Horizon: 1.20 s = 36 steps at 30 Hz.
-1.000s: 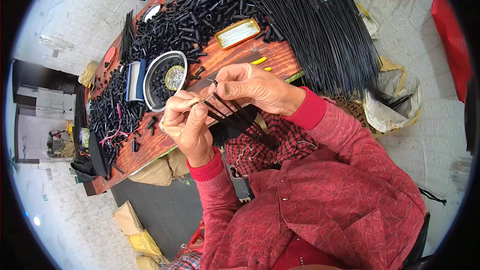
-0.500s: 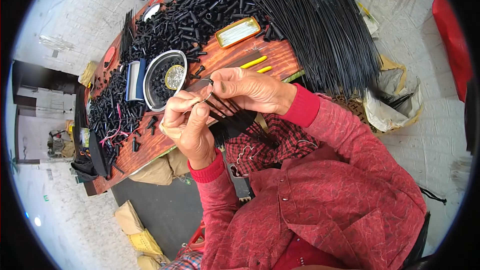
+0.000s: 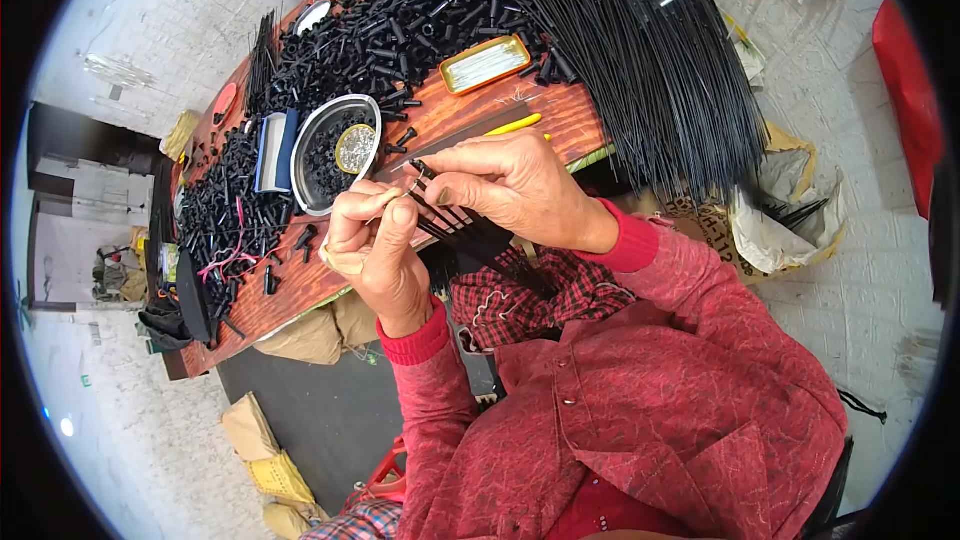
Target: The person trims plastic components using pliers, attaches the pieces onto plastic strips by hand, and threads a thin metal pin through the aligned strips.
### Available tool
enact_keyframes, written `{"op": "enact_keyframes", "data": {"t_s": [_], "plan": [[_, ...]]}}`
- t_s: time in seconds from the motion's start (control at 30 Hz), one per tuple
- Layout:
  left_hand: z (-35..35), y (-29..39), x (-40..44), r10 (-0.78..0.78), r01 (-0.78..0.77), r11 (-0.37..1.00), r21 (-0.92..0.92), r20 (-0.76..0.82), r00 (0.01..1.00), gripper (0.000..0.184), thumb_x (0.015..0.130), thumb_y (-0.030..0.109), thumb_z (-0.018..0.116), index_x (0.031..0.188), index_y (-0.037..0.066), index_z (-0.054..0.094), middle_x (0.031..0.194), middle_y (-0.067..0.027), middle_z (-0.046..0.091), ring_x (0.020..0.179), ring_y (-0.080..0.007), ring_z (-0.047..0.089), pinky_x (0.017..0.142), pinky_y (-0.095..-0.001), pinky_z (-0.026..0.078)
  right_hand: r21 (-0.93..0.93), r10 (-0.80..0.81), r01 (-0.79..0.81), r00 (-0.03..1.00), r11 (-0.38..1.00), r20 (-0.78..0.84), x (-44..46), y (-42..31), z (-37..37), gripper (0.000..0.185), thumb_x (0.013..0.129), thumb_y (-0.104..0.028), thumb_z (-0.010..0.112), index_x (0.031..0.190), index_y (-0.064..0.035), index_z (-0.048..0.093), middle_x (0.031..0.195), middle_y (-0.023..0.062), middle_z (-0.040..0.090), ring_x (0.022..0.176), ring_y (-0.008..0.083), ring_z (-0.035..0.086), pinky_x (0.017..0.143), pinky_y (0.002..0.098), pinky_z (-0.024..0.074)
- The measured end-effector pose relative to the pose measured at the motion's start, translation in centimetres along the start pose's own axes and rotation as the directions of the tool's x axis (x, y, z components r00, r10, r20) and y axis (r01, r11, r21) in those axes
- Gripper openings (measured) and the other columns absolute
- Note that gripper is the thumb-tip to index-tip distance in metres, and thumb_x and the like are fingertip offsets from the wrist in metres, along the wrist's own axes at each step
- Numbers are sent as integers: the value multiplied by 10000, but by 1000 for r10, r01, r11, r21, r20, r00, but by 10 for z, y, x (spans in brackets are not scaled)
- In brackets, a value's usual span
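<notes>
Here, beside the table, the right hand pinches a small black piece, while the left hand is pinched shut, on what I cannot tell. Black strands slant toward four o'clock; the small black piece, ten-to-four in axis, sits at one o'clock from the left fingertips, the right's nearer.

The right grip pinches a small black piece, the left grip a thin wire just beside.
</notes>
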<state>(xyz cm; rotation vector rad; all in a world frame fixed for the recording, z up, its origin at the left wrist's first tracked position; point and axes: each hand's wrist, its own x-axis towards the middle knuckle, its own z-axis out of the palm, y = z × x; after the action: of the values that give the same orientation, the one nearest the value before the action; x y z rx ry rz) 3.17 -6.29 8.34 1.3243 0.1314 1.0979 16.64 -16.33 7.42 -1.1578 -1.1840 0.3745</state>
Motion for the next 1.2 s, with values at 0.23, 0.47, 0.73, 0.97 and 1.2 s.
{"op": "enact_keyframes", "data": {"t_s": [0.23,0.47,0.73,0.97,1.2], "plan": [[1,-3,3,-1,4,999,-38,85,996,104,854,20,694,896,29,599,837,-36,557,758,-108,486,727,-235,379,396,234,-278,959,875,158,6,-2,-11,198,909,-107,686,1055,26,696,910,30,707,828,77,634,728,235,515],[-1,-1,7,-52,52,999,0,91,995,115,857,36,700,927,18,610,884,-41,576,781,-101,508,742,-228,391,643,305,-474,880,601,365,11,0,-12,250,881,-110,716,1081,14,629,991,36,663,910,101,629,824,247,519],[-7,6,9,-143,142,985,94,2,990,126,836,-17,722,941,-29,654,914,-51,653,752,-63,588,657,-189,453,583,316,-492,868,646,383,9,3,-3,223,908,-126,683,1080,-1,616,1000,18,646,913,79,609,822,242,507],[-8,13,3,-128,121,979,162,31,991,118,786,-69,717,848,-5,638,828,-40,571,764,-94,548,673,-217,440,573,332,-517,854,636,402,4,-6,6,164,919,-127,655,1027,-23,590,955,-6,602,883,66,565,801,234,474],[-9,44,-21,-64,57,995,87,83,995,156,716,-42,743,772,31,616,830,-47,524,752,-157,508,705,-307,415,533,218,-470,857,704,467,-18,-26,20,268,940,-220,670,1042,-7,545,990,-3,526,917,70,486,809,238,427]]}}
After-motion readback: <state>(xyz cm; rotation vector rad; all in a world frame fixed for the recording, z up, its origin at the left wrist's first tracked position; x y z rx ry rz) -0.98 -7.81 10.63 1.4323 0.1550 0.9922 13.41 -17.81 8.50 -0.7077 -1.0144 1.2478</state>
